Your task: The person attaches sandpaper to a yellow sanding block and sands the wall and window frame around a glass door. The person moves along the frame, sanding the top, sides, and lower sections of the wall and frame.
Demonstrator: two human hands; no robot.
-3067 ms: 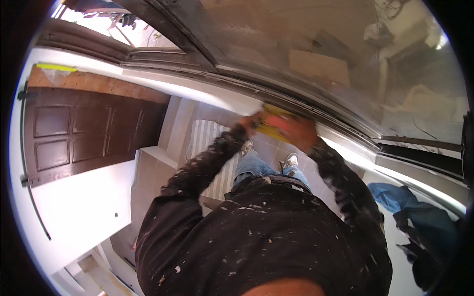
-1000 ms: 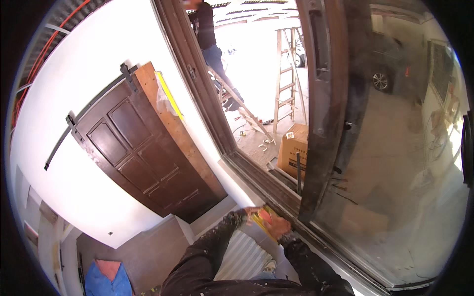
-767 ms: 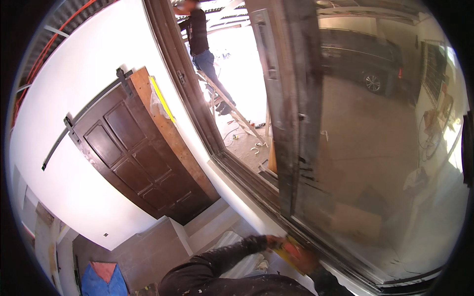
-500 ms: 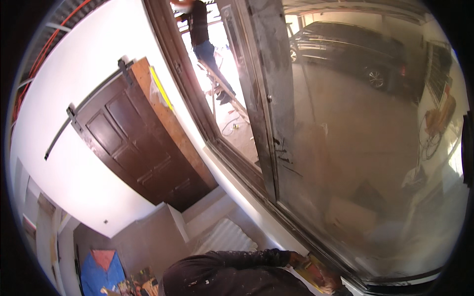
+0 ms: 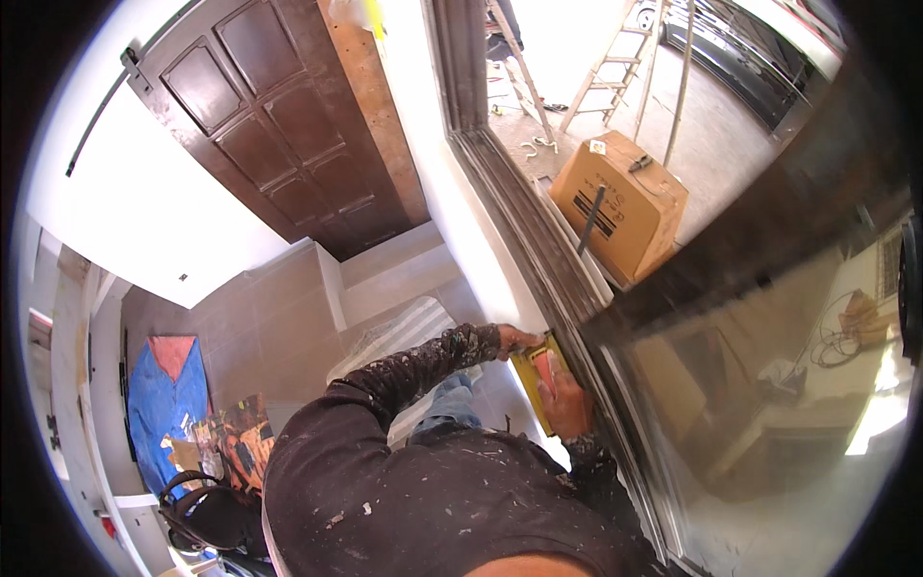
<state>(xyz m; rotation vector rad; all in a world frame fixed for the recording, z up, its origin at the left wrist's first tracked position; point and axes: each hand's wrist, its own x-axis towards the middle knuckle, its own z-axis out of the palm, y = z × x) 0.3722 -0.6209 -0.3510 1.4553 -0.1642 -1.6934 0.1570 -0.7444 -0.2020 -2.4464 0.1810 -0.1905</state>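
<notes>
In the head view, the person's right hand [image 5: 569, 402] grips a flat yellow tool [image 5: 528, 379] by its red part [image 5: 542, 367], thumb laid along it. The left hand [image 5: 517, 340] is at the tool's upper end, fingers touching it; whether they close around it cannot be told. The two hands are near each other but apart, joined only by the tool, which lies just beside the dark brown sill track [image 5: 524, 236], in front of the person's torso. The tool's exact kind is unclear.

The paint-spattered black sweatshirt [image 5: 452, 490] fills the lower middle, with blue jeans [image 5: 445, 402] beyond it. A striped mat [image 5: 423, 317] lies on the tiled floor. To the left hangs a brown panelled door [image 5: 288, 125]; below it lies a blue cloth [image 5: 165, 404] with a pink corner. Beyond the track stand a cardboard box [image 5: 630, 197] and a wooden stepladder [image 5: 615, 62]. A glass pane [image 5: 711, 452] is at right.
</notes>
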